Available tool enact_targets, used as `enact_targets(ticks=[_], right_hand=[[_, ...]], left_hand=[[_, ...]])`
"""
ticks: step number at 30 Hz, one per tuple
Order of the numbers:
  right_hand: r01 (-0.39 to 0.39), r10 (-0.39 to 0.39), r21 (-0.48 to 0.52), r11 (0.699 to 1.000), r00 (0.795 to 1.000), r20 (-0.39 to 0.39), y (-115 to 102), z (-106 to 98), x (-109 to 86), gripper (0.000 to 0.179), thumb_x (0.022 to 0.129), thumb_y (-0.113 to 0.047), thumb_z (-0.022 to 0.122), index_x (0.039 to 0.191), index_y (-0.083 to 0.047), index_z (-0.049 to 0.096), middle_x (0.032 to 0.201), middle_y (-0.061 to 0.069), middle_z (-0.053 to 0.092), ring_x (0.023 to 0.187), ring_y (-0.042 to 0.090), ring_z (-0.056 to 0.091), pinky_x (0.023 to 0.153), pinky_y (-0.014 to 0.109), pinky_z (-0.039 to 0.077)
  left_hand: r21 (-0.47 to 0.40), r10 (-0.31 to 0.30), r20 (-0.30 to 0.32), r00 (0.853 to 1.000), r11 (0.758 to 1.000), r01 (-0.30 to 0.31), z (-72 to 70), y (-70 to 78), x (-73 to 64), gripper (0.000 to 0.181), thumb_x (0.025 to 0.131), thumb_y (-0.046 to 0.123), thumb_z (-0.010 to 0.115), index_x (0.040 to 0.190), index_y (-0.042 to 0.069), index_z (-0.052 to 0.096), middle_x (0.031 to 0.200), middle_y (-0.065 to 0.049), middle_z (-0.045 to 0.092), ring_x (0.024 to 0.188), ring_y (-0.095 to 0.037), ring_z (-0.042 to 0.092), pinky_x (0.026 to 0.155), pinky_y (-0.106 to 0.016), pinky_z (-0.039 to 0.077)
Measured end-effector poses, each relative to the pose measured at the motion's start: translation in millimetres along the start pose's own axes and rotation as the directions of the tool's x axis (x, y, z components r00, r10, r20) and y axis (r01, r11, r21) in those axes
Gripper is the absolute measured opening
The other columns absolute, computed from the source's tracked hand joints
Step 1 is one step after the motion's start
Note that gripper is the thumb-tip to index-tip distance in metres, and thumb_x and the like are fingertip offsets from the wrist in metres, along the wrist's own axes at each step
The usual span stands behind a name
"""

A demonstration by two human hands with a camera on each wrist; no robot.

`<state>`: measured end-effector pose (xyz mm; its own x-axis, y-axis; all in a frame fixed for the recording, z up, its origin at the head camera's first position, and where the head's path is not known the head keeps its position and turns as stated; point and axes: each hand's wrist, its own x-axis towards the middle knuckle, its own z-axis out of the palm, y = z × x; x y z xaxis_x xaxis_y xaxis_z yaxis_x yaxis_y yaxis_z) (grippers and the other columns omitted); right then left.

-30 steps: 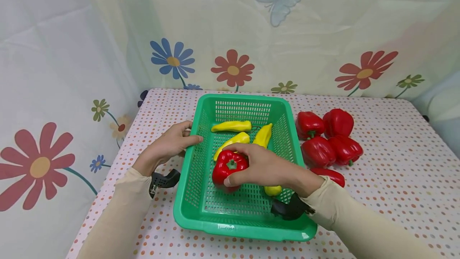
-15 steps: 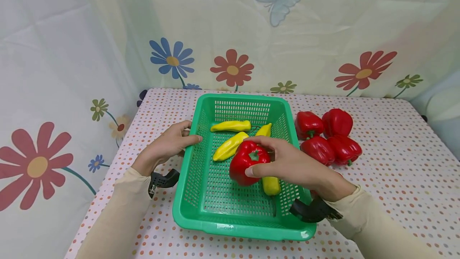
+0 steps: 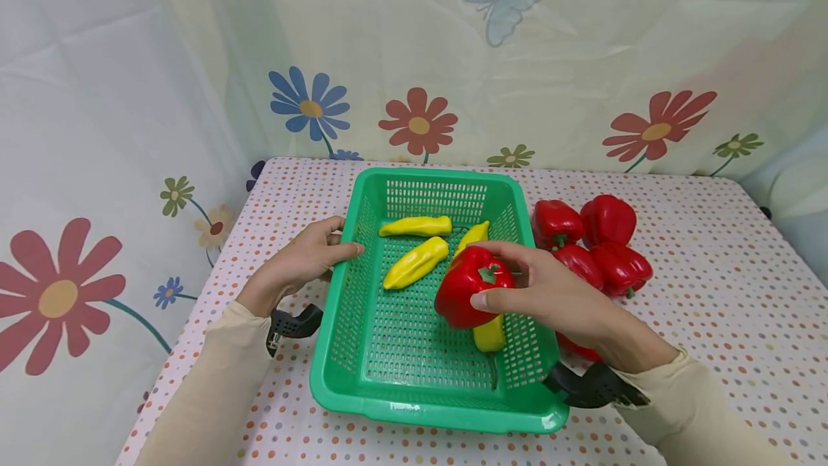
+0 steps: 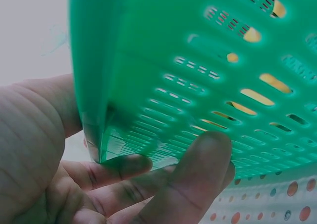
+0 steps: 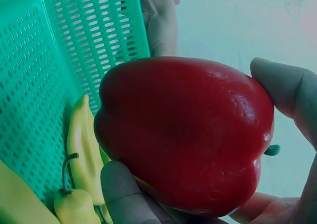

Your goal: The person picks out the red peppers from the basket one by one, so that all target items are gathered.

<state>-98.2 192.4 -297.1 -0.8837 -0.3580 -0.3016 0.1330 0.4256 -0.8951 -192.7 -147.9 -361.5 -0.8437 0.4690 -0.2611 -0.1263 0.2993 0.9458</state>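
Note:
My right hand [image 3: 563,293] holds a glossy red bell pepper [image 3: 472,288] above the right half of a green plastic basket [image 3: 440,417], its green stem turned toward the palm. In the right wrist view, thumb and fingers grip that red bell pepper [image 5: 183,135] from opposite sides. On the basket's left side my left hand [image 3: 304,261] grips the rim, thumb over it and fingers along the outer wall, as the left wrist view shows. Long yellow peppers [image 3: 416,263] lie on the basket floor; the held pepper partly covers some of them.
Right of the basket, several red bell peppers [image 3: 608,220] sit close together on the dotted tablecloth [image 3: 705,293]. Nearer me, another red piece [image 3: 576,347] is mostly hidden by the right wrist. A flowered curtain [image 3: 362,34] hangs behind the table.
My right hand has carried the red bell pepper rightward from the middle of the basket, over the yellow peppers near its right side. The left hand and the basket have stayed put.

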Motion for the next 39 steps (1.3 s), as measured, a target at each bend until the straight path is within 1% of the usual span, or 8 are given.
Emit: enact_targets(ticks=[8, 13, 18, 25, 28, 32, 35, 39], right_hand=[[0.055, -0.057, -0.041, 0.998, 0.997, -0.057, 7.0, -10.3, -11.7, 0.083, 0.088, -0.032, 0.083, 0.157, -0.012, 0.041, 0.137, 0.016, 0.062, 0.126, 0.040, 0.055, 0.081, 0.048, 0.066], [0.072, -0.073, -0.014, 0.997, 0.993, -0.088, 13.2, -16.6, -19.7, 0.080, 0.090, -0.028, 0.081, 0.157, -0.012, 0.041, 0.140, 0.017, 0.060, 0.128, 0.041, 0.054, 0.081, 0.048, 0.066], [0.069, -0.067, 0.010, 0.998, 0.990, -0.123, 22.0, -22.5, -26.4, 0.078, 0.094, -0.025, 0.077, 0.159, -0.012, 0.038, 0.144, 0.018, 0.057, 0.127, 0.041, 0.054, 0.081, 0.049, 0.066], [0.094, -0.089, 0.020, 0.995, 0.983, -0.162, 34.2, -30.1, -33.5, 0.072, 0.097, -0.020, 0.073, 0.160, -0.013, 0.037, 0.143, 0.019, 0.055, 0.119, 0.034, 0.061, 0.082, 0.045, 0.066], [0.093, -0.087, 0.021, 0.995, 0.980, -0.177, 39.1, -33.1, -36.5, 0.072, 0.099, -0.020, 0.071, 0.161, -0.013, 0.035, 0.144, 0.019, 0.053, 0.117, 0.031, 0.063, 0.082, 0.044, 0.066], [0.094, -0.084, 0.048, 0.994, 0.979, -0.186, 45.0, -36.4, -39.5, 0.069, 0.101, -0.018, 0.067, 0.161, -0.011, 0.034, 0.142, 0.018, 0.053, 0.115, 0.028, 0.065, 0.083, 0.043, 0.066], [0.096, -0.083, 0.063, 0.993, 0.977, -0.195, 49.2, -38.9, -41.6, 0.068, 0.102, -0.017, 0.066, 0.161, -0.011, 0.034, 0.139, 0.015, 0.055, 0.114, 0.025, 0.065, 0.083, 0.043, 0.066], [0.104, -0.085, 0.082, 0.991, 0.974, -0.210, 55.4, -42.6, -44.4, 0.064, 0.102, -0.015, 0.065, 0.159, -0.012, 0.036, 0.134, 0.007, 0.059, 0.111, 0.023, 0.067, 0.083, 0.041, 0.066]], left_hand=[[-0.002, -0.004, -0.013, 1.000, 1.000, 0.004, 0.9, 0.5, -1.5, 0.042, 0.103, 0.012, 0.060, 0.141, -0.003, 0.048, 0.117, -0.027, 0.071, 0.087, -0.028, 0.077, 0.075, -0.048, 0.067], [-0.003, -0.004, -0.018, 1.000, 1.000, 0.004, 1.0, 0.8, -1.4, 0.044, 0.103, 0.012, 0.060, 0.143, -0.002, 0.047, 0.117, -0.027, 0.071, 0.086, -0.027, 0.077, 0.075, -0.048, 0.067], [-0.003, -0.005, -0.016, 1.000, 1.000, 0.005, 0.9, 0.9, -1.6, 0.045, 0.103, 0.012, 0.060, 0.143, -0.002, 0.047, 0.116, -0.027, 0.071, 0.085, -0.027, 0.077, 0.075, -0.048, 0.067], [0.004, 0.000, -0.014, 1.000, 1.000, 0.000, -0.3, 0.3, -2.1, 0.042, 0.104, 0.012, 0.060, 0.140, -0.006, 0.047, 0.117, -0.028, 0.071, 0.085, -0.027, 0.077, 0.074, -0.046, 0.067], [0.008, -0.005, -0.020, 1.000, 1.000, 0.005, -0.5, 0.6, -2.3, 0.041, 0.104, 0.012, 0.061, 0.138, -0.006, 0.048, 0.115, -0.027, 0.071, 0.084, -0.026, 0.076, 0.073, -0.045, 0.067], [0.012, -0.008, -0.024, 1.000, 1.000, 0.008, -0.3, 0.4, -2.0, 0.040, 0.104, 0.012, 0.061, 0.137, -0.006, 0.048, 0.115, -0.027, 0.071, 0.083, -0.025, 0.076, 0.072, -0.043, 0.067], [0.013, -0.010, -0.025, 1.000, 1.000, 0.010, -0.1, 0.4, -1.5, 0.040, 0.104, 0.012, 0.061, 0.137, -0.006, 0.048, 0.115, -0.027, 0.071, 0.083, -0.025, 0.076, 0.072, -0.043, 0.067], [0.011, -0.009, -0.026, 1.000, 1.000, 0.009, 0.6, 0.3, -1.3, 0.038, 0.104, 0.012, 0.061, 0.136, -0.005, 0.049, 0.115, -0.027, 0.071, 0.083, -0.025, 0.076, 0.072, -0.044, 0.067]])
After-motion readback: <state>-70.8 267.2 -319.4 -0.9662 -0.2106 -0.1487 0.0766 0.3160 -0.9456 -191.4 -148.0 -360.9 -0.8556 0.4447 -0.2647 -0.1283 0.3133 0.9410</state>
